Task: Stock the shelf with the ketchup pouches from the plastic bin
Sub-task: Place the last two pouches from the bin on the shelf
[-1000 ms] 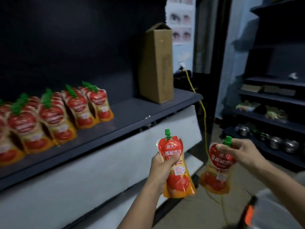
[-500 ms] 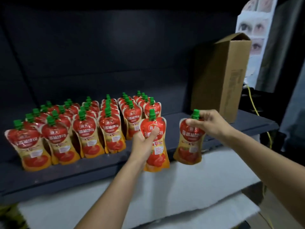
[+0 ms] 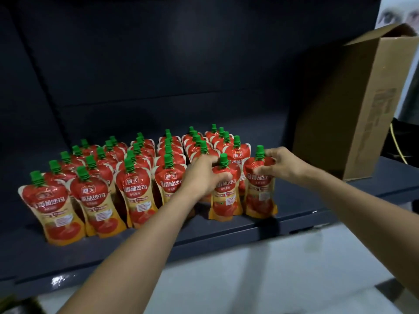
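Several red-and-orange ketchup pouches with green caps stand in rows on the dark shelf (image 3: pixel 294 220). My left hand (image 3: pixel 201 175) grips one pouch (image 3: pixel 224 200) by its upper part; the pouch stands upright at the shelf front. My right hand (image 3: pixel 280 163) holds another pouch (image 3: pixel 260 196) near its cap, just right of the first, its base on the shelf. Both pouches sit at the right end of the front row (image 3: pixel 136 200). The plastic bin is out of view.
An open brown cardboard box (image 3: pixel 349 105) stands on the shelf to the right of my right hand. The shelf's dark back wall (image 3: pixel 158 64) rises behind the pouches. A white panel (image 3: pixel 249 275) runs below the shelf edge.
Both hands moved forward and down, bringing the two pouches from in front of the shelf edge onto the shelf beside the front row. The view moved closer to the shelf.
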